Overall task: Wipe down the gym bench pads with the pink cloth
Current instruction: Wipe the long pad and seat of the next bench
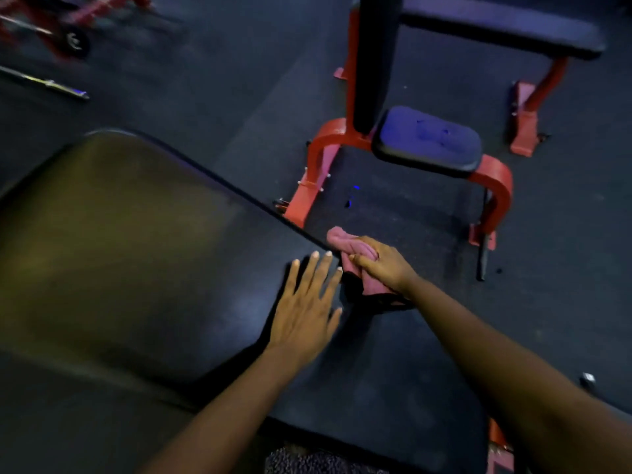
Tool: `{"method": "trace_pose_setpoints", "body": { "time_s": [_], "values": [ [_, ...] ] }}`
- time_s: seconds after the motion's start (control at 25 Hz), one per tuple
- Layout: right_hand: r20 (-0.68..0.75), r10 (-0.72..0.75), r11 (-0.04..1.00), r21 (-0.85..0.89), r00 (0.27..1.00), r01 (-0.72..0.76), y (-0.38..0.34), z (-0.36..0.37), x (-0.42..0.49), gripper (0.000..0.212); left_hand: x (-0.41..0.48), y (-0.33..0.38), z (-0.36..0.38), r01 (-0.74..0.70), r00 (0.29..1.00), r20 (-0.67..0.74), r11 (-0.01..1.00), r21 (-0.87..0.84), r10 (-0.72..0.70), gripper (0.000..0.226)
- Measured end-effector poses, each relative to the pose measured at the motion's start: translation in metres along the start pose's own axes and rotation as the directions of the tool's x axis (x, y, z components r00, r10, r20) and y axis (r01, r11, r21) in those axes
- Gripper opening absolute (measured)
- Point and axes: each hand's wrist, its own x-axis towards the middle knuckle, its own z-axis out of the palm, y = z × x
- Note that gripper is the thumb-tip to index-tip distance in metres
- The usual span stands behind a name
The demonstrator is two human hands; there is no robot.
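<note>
A large black bench pad point(136, 241) fills the left and middle of the head view, and a second black pad point(376, 381) lies below it toward me. My left hand point(307, 302) lies flat on the large pad near its right end, fingers straight and spread. My right hand point(383, 265) grips the bunched pink cloth point(342, 242) at the pad's right edge, where the two pads meet. Part of the cloth is hidden under my fingers.
A red-framed bench with a small black seat pad point(427, 140) and an upright back pad point(374, 56) stands to the right on the dark rubber floor. Another long pad point(496, 27) lies behind it. A barbell point(51, 84) lies on the floor at upper left.
</note>
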Motion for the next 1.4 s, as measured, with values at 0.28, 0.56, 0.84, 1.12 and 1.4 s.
{"method": "trace_pose_setpoints", "body": {
  "time_s": [0.28, 0.56, 0.84, 1.12, 1.4],
  "values": [
    [-0.048, 0.160, 0.982, -0.092, 0.986, -0.163, 0.098, -0.015, -0.046, 0.069, 0.030, 0.080, 0.044, -0.177, 0.942, 0.296, 0.984, 0.032, 0.160, 0.067],
    [-0.010, 0.264, 0.960, -0.090, 0.964, -0.264, 0.188, -0.033, -0.090, 0.061, 0.045, 0.148, 0.077, -0.358, 0.897, 0.286, 0.934, 0.024, 0.336, 0.063],
    [-0.117, 0.533, 0.828, 0.275, 0.838, -0.488, 0.288, -0.028, -0.144, 0.032, 0.051, 0.200, 0.123, -0.571, 0.766, 0.402, 0.818, 0.066, 0.502, 0.067],
    [-0.091, 0.832, 0.423, 0.742, 0.547, -0.521, 0.306, 0.016, -0.207, 0.046, 0.050, 0.201, 0.127, -0.588, 0.767, 0.373, 0.805, 0.081, 0.523, 0.069],
    [-0.116, 0.898, 0.324, 0.827, 0.425, -0.459, 0.273, 0.067, -0.280, 0.044, 0.048, 0.199, 0.128, -0.590, 0.777, 0.360, 0.798, 0.127, 0.517, 0.069]
  ]
}}
